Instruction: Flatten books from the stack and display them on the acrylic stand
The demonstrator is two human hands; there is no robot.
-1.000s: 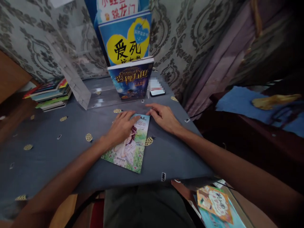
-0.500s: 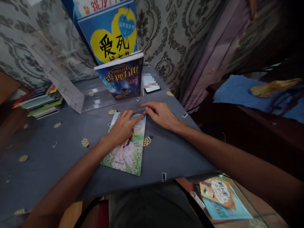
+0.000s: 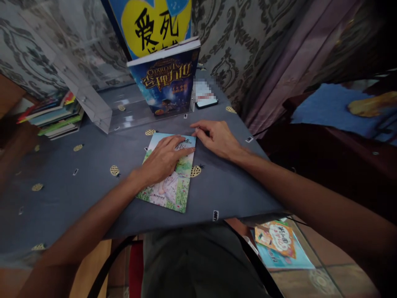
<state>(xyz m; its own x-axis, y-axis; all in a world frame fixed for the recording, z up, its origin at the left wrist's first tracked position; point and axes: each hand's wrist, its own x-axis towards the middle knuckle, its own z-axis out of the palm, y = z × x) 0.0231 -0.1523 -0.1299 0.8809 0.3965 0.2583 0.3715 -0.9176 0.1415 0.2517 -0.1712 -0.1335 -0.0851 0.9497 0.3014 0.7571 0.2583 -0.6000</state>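
The left hand, fingers spread, lies flat on a thin, pastel, rectangular paper book with a flowery cover, which rests on the grey pineapple-print tablecloth. The half-curled right hand is at its upper right corner; whether it grips anything, I cannot tell. Beyond, 1 dark-blue paper book with gold lettering stands upright in a clear plastic stand.

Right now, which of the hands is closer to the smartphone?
Right: the right hand is on the near side of the smartphone, apart from it, by the top right corner of the meadow-covered paperback. The left hand is farther away, resting on that paperback.
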